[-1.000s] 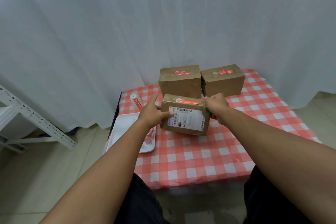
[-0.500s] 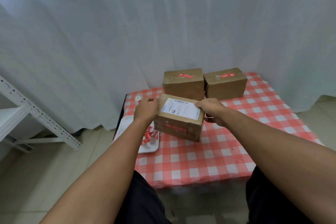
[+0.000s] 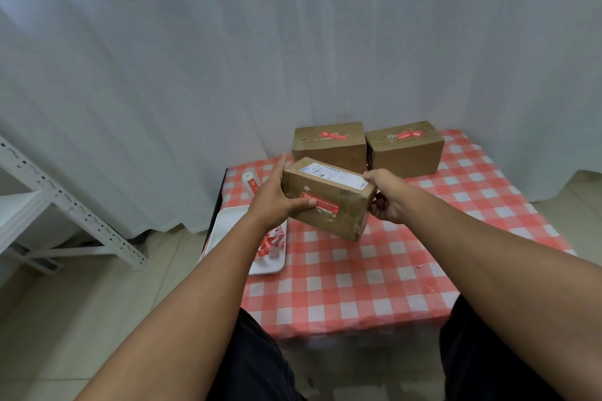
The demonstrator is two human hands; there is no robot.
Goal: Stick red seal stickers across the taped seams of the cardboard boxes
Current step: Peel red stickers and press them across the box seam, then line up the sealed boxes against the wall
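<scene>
I hold a small cardboard box [image 3: 338,205] lifted above the checked table [image 3: 374,270], tilted, with its white shipping label facing up and a red seal sticker [image 3: 321,203] on the side facing me. My left hand [image 3: 272,202] grips its left end, thumb across the front. My right hand [image 3: 386,198] grips its right end. Two more boxes stand at the back of the table: the left box [image 3: 329,148] and the right box [image 3: 405,150], each with a red sticker on top.
A white tray [image 3: 234,231] with loose red stickers [image 3: 270,242] lies at the table's left edge. A sticker roll [image 3: 250,181] lies behind it. A white metal shelf frame [image 3: 65,202] stands on the floor at left. A white curtain hangs behind.
Both hands have lifted the box and rolled it toward me: the label went from the front face to the top, and the stickered face now faces me.
</scene>
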